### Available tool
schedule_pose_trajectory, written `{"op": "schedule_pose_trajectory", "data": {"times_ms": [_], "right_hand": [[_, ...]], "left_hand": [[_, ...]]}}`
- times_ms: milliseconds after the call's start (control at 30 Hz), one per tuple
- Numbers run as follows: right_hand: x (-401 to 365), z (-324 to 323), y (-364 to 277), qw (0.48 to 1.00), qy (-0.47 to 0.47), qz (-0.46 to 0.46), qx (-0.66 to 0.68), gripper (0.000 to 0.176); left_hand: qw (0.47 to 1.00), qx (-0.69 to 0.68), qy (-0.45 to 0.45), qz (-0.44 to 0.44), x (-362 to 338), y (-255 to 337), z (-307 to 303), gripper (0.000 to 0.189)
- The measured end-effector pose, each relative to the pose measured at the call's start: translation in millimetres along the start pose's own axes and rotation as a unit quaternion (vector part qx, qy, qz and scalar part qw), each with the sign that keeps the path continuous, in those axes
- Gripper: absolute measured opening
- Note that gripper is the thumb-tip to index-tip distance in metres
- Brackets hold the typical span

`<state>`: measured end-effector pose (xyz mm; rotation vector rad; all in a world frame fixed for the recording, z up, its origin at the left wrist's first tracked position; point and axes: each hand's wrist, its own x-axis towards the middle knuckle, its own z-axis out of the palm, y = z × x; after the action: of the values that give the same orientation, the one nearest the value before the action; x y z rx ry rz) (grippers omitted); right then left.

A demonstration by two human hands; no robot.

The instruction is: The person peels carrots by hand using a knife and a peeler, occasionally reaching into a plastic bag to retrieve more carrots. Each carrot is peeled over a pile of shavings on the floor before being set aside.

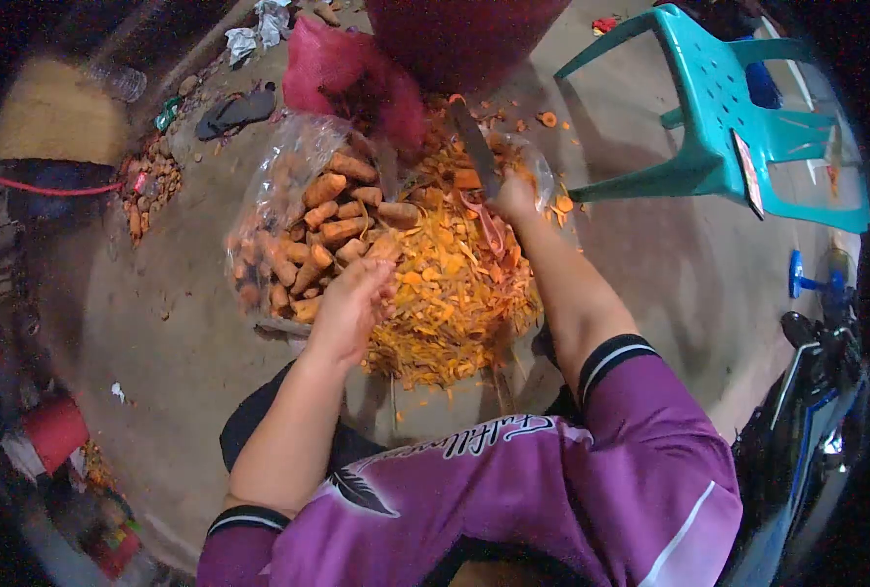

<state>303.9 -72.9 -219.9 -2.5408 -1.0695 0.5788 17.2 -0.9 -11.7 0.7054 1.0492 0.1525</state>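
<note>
My right hand [515, 199] is closed round the handle of a knife [473, 140], its broad blade pointing away from me over the heap. Lower and to the left, my left hand [354, 293] has its fingers curled at a carrot [385, 247] that it appears to grip; the fingers partly hide it. Between my arms lies a wide heap of orange carrot peelings [435, 303]. On the heap, near my right wrist, rests a pinkish-red tool [490, 233] that looks like a peeler. Whole carrots [323, 190] fill a clear plastic bag [271, 181] left of my left hand.
A green plastic chair [714, 117] stands at the right, near a motorbike [817, 391]. Beyond the heap are a pink sack [342, 73] and a large dark red container [459, 39]. A dark sandal [236, 112] and small carrots [156, 186] lie on the floor at left.
</note>
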Motion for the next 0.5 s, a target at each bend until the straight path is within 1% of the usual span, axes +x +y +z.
{"op": "schedule_pose_trajectory", "data": {"times_ms": [33,133,200,267,300,367,400,467,500], "right_hand": [[10.5,4.6,-4.3,0.999,-0.039,-0.002,-0.015,0.072],[28.9,4.0,-19.5,0.984,-0.15,0.034,-0.09,0.061],[50.1,41.4,12.8,0.987,-0.13,-0.015,-0.092,0.056],[56.7,54.8,23.4,0.987,-0.129,-0.024,-0.096,0.053],[55.3,53.7,23.8,0.986,-0.136,-0.008,-0.099,0.053],[52.9,49.7,22.4,0.983,-0.154,-0.008,-0.098,0.055],[56.7,47.2,23.9,0.982,-0.163,-0.025,-0.094,0.058],[57.8,41.9,23.9,0.981,-0.178,-0.016,-0.071,0.062],[47.8,19.2,1.9,0.982,-0.183,0.01,-0.053,0.065]], "left_hand": [[1.0,0.009,-0.012,-0.003,-2.0,2.2,-2.1,0.017],[1.0,0.014,-0.002,-0.023,1.6,5.6,-4.2,0.018],[1.0,0.014,0.001,-0.028,2.5,12.8,-1.3,0.019],[0.999,0.013,-0.005,-0.03,5.6,14.0,-1.0,0.019],[0.999,0.013,-0.012,-0.029,7.8,13.3,-2.1,0.02],[0.999,0.016,-0.025,-0.026,10.2,10.7,-4.1,0.021],[0.999,0.02,-0.029,-0.023,12.8,9.3,-4.7,0.021],[0.999,0.034,-0.037,-0.019,17.6,4.9,-5.9,0.024],[0.998,0.046,-0.039,-0.018,20.3,1.2,-6.6,0.026]]}}
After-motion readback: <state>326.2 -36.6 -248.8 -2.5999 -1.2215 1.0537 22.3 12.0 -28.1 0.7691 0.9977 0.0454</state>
